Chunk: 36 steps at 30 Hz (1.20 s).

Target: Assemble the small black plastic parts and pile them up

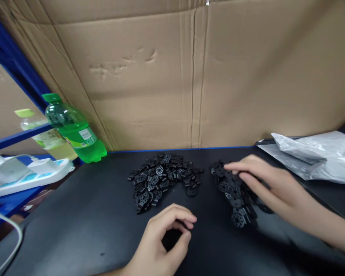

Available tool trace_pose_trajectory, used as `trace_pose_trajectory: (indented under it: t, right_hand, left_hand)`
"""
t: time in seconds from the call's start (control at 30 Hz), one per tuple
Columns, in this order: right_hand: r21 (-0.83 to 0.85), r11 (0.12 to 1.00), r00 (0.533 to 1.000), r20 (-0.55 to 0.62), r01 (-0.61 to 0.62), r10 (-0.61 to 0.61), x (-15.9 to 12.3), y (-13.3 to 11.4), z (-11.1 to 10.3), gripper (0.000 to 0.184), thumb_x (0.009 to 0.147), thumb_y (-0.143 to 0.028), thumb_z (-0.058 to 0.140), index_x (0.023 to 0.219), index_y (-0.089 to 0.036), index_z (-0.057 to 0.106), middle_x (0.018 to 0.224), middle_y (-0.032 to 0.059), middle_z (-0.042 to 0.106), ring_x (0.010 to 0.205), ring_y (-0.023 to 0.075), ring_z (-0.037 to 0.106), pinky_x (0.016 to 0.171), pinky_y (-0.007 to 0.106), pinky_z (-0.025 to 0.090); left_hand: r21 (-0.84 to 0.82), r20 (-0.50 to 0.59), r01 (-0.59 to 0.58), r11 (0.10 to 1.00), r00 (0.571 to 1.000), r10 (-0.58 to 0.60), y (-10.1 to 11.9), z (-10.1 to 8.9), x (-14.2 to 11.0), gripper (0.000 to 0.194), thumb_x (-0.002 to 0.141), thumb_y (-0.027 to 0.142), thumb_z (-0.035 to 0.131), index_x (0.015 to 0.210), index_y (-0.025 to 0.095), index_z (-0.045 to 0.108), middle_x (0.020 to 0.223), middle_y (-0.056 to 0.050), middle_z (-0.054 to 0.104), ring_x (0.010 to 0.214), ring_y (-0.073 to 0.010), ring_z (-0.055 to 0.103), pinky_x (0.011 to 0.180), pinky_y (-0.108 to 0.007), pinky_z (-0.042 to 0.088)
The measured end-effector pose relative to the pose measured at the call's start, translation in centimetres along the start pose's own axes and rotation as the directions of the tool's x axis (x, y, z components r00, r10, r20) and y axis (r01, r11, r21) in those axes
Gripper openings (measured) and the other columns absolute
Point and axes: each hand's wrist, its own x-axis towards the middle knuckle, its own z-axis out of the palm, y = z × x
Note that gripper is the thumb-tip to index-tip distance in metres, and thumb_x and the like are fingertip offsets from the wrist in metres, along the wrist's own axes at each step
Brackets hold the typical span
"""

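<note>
Two heaps of small black plastic parts, each with a round, holed disc, lie on the black tabletop (pixel 83 214). The wider heap (pixel 158 176) is left of centre, and the narrower heap (pixel 232 195) is to its right. In front of the left heap, my left hand (pixel 163 241) is loosely curled, its thumb and fingertips slightly apart with nothing visible between them. My right hand (pixel 276 188) reaches over the right heap, index finger and thumb apart at its upper part. Its other fingers are hidden, and so is any part under them.
A cardboard wall (pixel 143 76) closes off the back. At the left, a green soda bottle (pixel 77 132) leans near a paler bottle (pixel 48 138) and blue rack bars (pixel 17 65). A white power strip (pixel 46 174) sits below them. Clear plastic bags (pixel 319 157) lie at right.
</note>
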Motion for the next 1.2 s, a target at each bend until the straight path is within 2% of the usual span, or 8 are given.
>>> trace_pose_trajectory:
  t: [0.1, 0.4, 0.57, 0.67, 0.73, 0.87, 1.03, 1.2]
  right_hand:
    - [-0.220, 0.971, 0.995, -0.024, 0.093, -0.101, 1.1, 2.4, -1.2, 0.026, 0.099, -0.025, 0.043, 0.116, -0.022, 0.062, 0.101, 0.0090, 0.066, 0.097, 0.0247, 0.061, 0.082, 0.039, 0.050]
    - [-0.333, 0.929, 0.984, 0.124, 0.162, -0.128, 0.9, 3.7, -0.5, 0.028, 0.099, -0.023, 0.042, 0.118, -0.016, 0.061, 0.111, 0.0133, 0.066, 0.109, 0.0282, 0.056, 0.094, 0.048, 0.046]
    - [-0.333, 0.922, 0.980, 0.046, 0.198, -0.194, 0.9, 3.0, -0.5, 0.023, 0.098, -0.018, 0.042, 0.112, -0.017, 0.061, 0.105, 0.0121, 0.065, 0.105, 0.0274, 0.056, 0.090, 0.046, 0.046]
    - [-0.269, 0.925, 0.962, 0.014, 0.266, -0.273, 0.1, 1.5, 0.5, 0.022, 0.095, -0.012, 0.046, 0.111, -0.017, 0.060, 0.104, 0.0105, 0.065, 0.106, 0.0261, 0.056, 0.091, 0.043, 0.045]
    - [-0.206, 0.917, 0.940, 0.041, 0.341, -0.340, -0.6, 0.3, 1.5, 0.026, 0.092, -0.007, 0.048, 0.113, -0.016, 0.060, 0.104, 0.0100, 0.066, 0.107, 0.0252, 0.055, 0.092, 0.043, 0.045]
    - [-0.107, 0.898, 0.904, 0.102, 0.426, -0.416, -1.9, -1.9, 2.9, 0.031, 0.089, -0.001, 0.049, 0.114, -0.015, 0.060, 0.102, 0.0099, 0.068, 0.107, 0.0243, 0.057, 0.092, 0.041, 0.048]
    - [0.076, 0.938, 0.930, 0.123, 0.339, -0.346, -2.4, -3.7, 3.7, 0.026, 0.087, -0.002, 0.048, 0.105, -0.016, 0.062, 0.095, 0.0081, 0.070, 0.094, 0.0193, 0.064, 0.085, 0.030, 0.055]
    - [0.172, 0.958, 0.950, 0.175, 0.231, -0.261, -3.0, -4.3, 5.1, 0.028, 0.084, -0.004, 0.049, 0.104, -0.017, 0.064, 0.094, 0.0078, 0.071, 0.091, 0.0185, 0.067, 0.084, 0.027, 0.057]
  left_hand:
    - [-0.014, 0.010, 0.054, 0.998, 0.998, -0.054, -0.2, 0.1, 0.0, 0.021, 0.083, 0.004, 0.055, 0.093, 0.019, 0.066, 0.092, -0.005, 0.068, 0.083, -0.0156, 0.068, 0.071, -0.022, 0.057]
    - [0.030, 0.049, 0.079, 0.996, 0.996, -0.081, 0.2, 0.1, 0.1, 0.019, 0.084, 0.006, 0.053, 0.090, 0.018, 0.066, 0.089, -0.005, 0.068, 0.077, -0.0153, 0.067, 0.070, -0.024, 0.055]
    - [0.174, 0.105, -0.061, 0.983, 0.994, 0.043, 0.5, -0.4, 0.2, 0.022, 0.085, 0.005, 0.050, 0.096, 0.018, 0.063, 0.093, -0.005, 0.068, 0.083, -0.0156, 0.065, 0.076, -0.026, 0.055]
    - [0.397, 0.239, -0.197, 0.897, 0.965, 0.107, 0.5, -0.8, 0.7, 0.031, 0.085, 0.008, 0.055, 0.114, 0.017, 0.062, 0.117, -0.010, 0.068, 0.114, -0.0244, 0.060, 0.099, -0.040, 0.050]
    - [0.534, 0.350, -0.253, 0.806, 0.935, 0.061, 0.5, -0.8, 1.1, 0.046, 0.086, 0.019, 0.062, 0.131, 0.014, 0.055, 0.140, -0.016, 0.057, 0.133, -0.0335, 0.046, 0.111, -0.055, 0.039]
    - [0.655, 0.411, -0.253, 0.712, 0.910, -0.054, 0.8, -0.5, 0.8, 0.068, 0.082, 0.039, 0.068, 0.140, 0.009, 0.048, 0.152, -0.023, 0.041, 0.140, -0.0423, 0.035, 0.114, -0.067, 0.026]
    - [0.605, 0.337, -0.239, 0.760, 0.941, 0.027, 1.4, -0.8, -0.1, 0.039, 0.087, 0.021, 0.061, 0.125, 0.018, 0.056, 0.124, -0.009, 0.065, 0.116, -0.0302, 0.056, 0.104, -0.054, 0.044]
    - [0.560, 0.307, -0.209, 0.802, 0.951, 0.034, 0.5, -0.9, 0.4, 0.037, 0.086, 0.007, 0.060, 0.122, 0.016, 0.057, 0.117, -0.009, 0.065, 0.107, -0.0256, 0.059, 0.094, -0.041, 0.052]
